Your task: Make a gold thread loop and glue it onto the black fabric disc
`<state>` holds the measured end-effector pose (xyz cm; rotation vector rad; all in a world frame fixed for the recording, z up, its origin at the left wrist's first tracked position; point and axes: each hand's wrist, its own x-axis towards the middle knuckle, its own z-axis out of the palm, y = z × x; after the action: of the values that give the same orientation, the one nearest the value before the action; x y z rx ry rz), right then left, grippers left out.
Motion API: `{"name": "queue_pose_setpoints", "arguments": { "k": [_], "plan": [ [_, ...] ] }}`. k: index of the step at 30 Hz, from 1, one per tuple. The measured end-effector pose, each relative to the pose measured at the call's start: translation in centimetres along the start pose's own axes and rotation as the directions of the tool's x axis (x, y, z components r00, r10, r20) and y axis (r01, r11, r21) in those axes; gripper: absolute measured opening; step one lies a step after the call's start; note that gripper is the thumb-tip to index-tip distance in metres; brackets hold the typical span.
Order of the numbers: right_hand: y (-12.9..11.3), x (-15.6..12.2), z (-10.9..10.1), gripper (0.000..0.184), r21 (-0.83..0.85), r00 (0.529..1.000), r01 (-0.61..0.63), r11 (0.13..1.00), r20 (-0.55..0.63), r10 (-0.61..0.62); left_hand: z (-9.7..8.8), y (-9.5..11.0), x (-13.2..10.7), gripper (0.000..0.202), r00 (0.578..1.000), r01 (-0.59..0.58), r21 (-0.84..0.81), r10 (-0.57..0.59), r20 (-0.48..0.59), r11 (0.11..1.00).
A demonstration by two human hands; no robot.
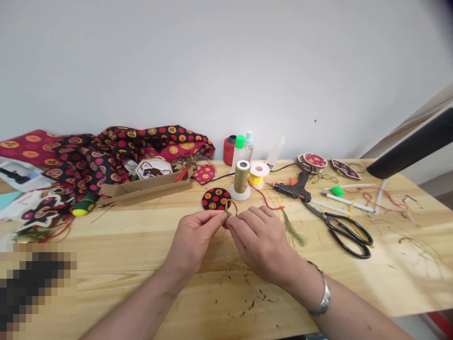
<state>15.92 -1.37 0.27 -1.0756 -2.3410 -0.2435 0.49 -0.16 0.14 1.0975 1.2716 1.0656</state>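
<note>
My left hand (198, 238) and my right hand (260, 241) meet over the wooden table, fingertips pinched close together. Between them they grip a thin olive-gold cord (231, 204), whose small loop stands up above the fingers. The pinched part of the cord is mostly hidden by my fingertips. Just beyond lies a round black patterned fabric disc (214, 199), partly behind the loop. A spool of olive-gold thread (242, 177) stands upright past my right hand. To the right of that hand is a green thread tassel (293, 230).
Black-handled scissors (348, 231), a glue gun (295, 189) and a white pen (348, 202) lie to the right. A yellow cord spool (259, 174) and bottles (239, 153) stand behind. Patterned cloth (88, 160) and a cardboard tray (148, 190) fill the left back. Wooden table (141, 264) carries scraps.
</note>
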Motion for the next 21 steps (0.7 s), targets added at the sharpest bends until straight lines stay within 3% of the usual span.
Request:
{"name": "queue_pose_setpoints", "arguments": {
  "k": [10,13,16,17,19,21],
  "plan": [
    [-0.3,0.1,-0.8,0.017,-0.102,0.991,0.124,0.987,0.055,-0.118,0.1,-0.1,0.2,0.018,0.998,0.068,-0.077,-0.069,-0.011,0.995],
    [-0.4,0.2,-0.9,0.02,-0.048,0.985,0.17,0.984,0.04,-0.168,0.1,0.0,0.2,0.018,0.996,0.084,-0.097,-0.085,-0.007,0.992],
    [-0.4,0.3,-1.1,0.018,0.146,0.984,0.179,0.973,-0.037,-0.176,0.0,0.0,0.2,0.018,0.996,0.093,-0.097,-0.094,-0.001,0.991],
    [-0.4,0.3,-1.2,0.017,0.237,0.989,0.144,0.961,-0.074,-0.13,0.0,0.1,0.2,0.018,0.996,0.09,-0.095,-0.091,-0.003,0.991],
    [-0.1,0.4,-1.0,0.015,0.42,0.989,-0.013,0.908,-0.128,0.073,0.0,0.1,0.2,0.018,0.997,0.076,-0.093,-0.077,-0.004,0.993],
    [0.4,0.5,-0.5,0.014,0.57,0.928,-0.246,0.784,-0.095,0.36,0.0,0.0,0.2,0.018,0.998,0.062,-0.093,-0.062,0.007,0.994]
  ]
}}
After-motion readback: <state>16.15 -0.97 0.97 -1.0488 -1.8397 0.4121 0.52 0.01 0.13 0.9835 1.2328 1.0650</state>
